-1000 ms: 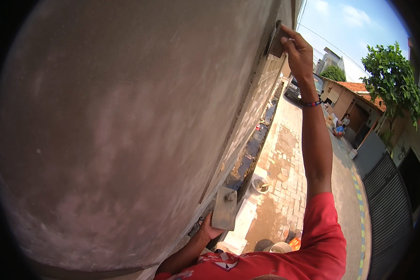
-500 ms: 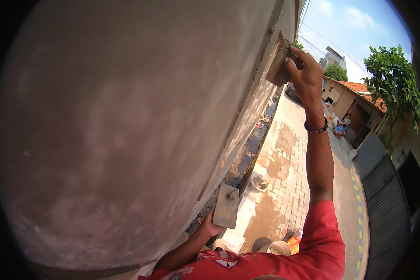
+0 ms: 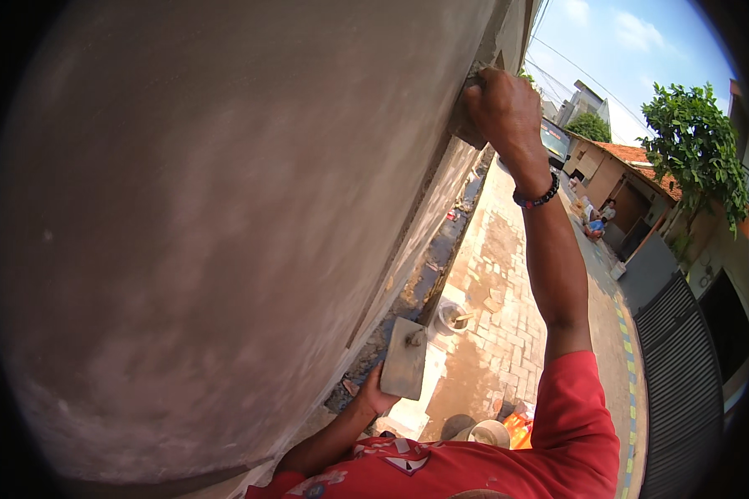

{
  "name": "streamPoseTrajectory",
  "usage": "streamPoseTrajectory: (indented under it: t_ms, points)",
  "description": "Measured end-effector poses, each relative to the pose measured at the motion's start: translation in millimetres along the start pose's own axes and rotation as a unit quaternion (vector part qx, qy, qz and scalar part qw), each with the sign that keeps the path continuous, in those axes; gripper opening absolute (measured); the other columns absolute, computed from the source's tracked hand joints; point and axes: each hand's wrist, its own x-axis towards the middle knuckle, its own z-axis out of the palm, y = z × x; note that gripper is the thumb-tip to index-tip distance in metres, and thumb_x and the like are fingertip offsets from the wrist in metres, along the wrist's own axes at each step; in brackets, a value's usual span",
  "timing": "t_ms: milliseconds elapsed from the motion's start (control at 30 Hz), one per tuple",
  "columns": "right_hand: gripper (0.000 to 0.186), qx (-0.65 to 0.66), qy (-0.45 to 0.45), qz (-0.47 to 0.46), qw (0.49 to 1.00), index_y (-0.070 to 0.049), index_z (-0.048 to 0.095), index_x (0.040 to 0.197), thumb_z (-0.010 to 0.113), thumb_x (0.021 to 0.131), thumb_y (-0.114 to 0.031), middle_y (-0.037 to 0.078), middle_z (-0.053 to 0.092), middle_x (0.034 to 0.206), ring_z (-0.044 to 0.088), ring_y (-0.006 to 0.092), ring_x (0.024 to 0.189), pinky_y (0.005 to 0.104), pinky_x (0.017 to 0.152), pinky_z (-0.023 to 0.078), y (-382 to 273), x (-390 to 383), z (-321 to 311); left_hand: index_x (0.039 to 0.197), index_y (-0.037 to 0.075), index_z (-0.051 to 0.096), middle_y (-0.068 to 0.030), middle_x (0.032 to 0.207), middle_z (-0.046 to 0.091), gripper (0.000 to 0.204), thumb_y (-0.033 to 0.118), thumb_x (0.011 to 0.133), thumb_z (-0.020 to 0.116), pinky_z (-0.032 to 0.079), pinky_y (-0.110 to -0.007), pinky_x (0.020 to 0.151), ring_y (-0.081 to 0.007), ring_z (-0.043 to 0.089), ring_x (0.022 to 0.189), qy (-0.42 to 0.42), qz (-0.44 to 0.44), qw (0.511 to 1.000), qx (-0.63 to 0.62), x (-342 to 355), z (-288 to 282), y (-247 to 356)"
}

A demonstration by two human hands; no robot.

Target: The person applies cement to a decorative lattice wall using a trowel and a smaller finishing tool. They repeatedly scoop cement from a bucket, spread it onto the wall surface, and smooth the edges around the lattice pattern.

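Observation:
A large grey plastered wall (image 3: 216, 216) fills the left side. At its upper right edge, my right hand (image 3: 509, 112) is closed on a flat, mortar-stained plastering float (image 3: 466, 121), which lies against the wall's corner. The fingers hide much of this tool. Low in the picture, my left hand (image 3: 377, 391) grips the near end of a flat grey rectangular mortar board (image 3: 403, 370). A small lump of mortar (image 3: 414, 338) sits on the board's far part. The left fingers are partly hidden beneath it.
Along the wall's foot runs a gutter (image 3: 431, 270) with litter. A bucket (image 3: 452, 318) with a stick-like handle stands on the paving (image 3: 499, 308); another bucket (image 3: 489, 433) is nearer. People (image 3: 596, 226) sit farther down the lane. A slatted gate (image 3: 681, 391) lies right.
My right hand has moved left with the float, bringing it onto the wall's edge, and its wrist has turned. The left hand and board have barely shifted, while the view has swung slightly.

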Motion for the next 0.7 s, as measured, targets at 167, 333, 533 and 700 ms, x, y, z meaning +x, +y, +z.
streamPoseTrajectory:
  t_ms: [167, 333, 533, 700]
  points:
    - [0.021, 0.065, -0.091, 0.031, 0.993, 0.001, 0.064, 0.08, 0.056, 0.072, -0.017, 0.024, 0.061, 0.077, 0.062, 0.0387, 0.077, 0.0459, 0.074, 0.05, -11.1, -66.9, 16.8, 0.121, 0.006, 0.053, -0.0094, 0.117, 0.06, 0.041, 0.032, 0.092, 0.041, 0.043, -0.041, 0.096, -0.0241, 0.057, 0.108, -0.01, -0.033, 0.999, -0.013, -6.4, 6.3, 2.6]
    - [0.029, 0.068, 0.061, 0.031, 0.995, -0.005, 0.069, 0.093, 0.055, 0.074, -0.022, 0.021, 0.065, 0.082, 0.064, 0.0363, 0.078, 0.0431, 0.076, 0.05, 7.2, -19.0, -25.5, 0.127, 0.009, 0.05, -0.0082, 0.127, 0.053, 0.05, 0.039, 0.088, 0.046, 0.037, -0.043, 0.1, -0.0255, 0.05, 0.116, -0.037, -0.056, 0.997, -0.029, -3.6, -17.2, 6.4]
    - [0.025, -0.004, 0.107, -0.002, 0.994, -0.005, 0.068, 0.091, 0.055, 0.08, -0.024, 0.017, 0.067, 0.085, 0.065, 0.0331, 0.081, 0.0412, 0.073, 0.051, 45.5, 85.3, -44.1, 0.127, 0.009, 0.049, -0.0078, 0.126, 0.054, 0.049, 0.038, 0.088, 0.047, 0.038, -0.043, 0.1, -0.0252, 0.05, 0.116, -0.014, -0.04, 0.999, 0.007, -5.0, -16.3, 7.6]
    - [0.022, -0.007, -0.004, 0.088, 0.996, -0.004, 0.067, 0.087, 0.054, 0.08, -0.019, 0.018, 0.066, 0.081, 0.064, 0.0337, 0.079, 0.0423, 0.071, 0.051, 24.3, 105.7, -52.3, 0.127, 0.01, 0.049, -0.0076, 0.126, 0.054, 0.048, 0.037, 0.088, 0.048, 0.038, -0.044, 0.099, -0.0254, 0.051, 0.116, 0.0, -0.028, 1.0, -0.002, -7.6, -13.2, 9.3]
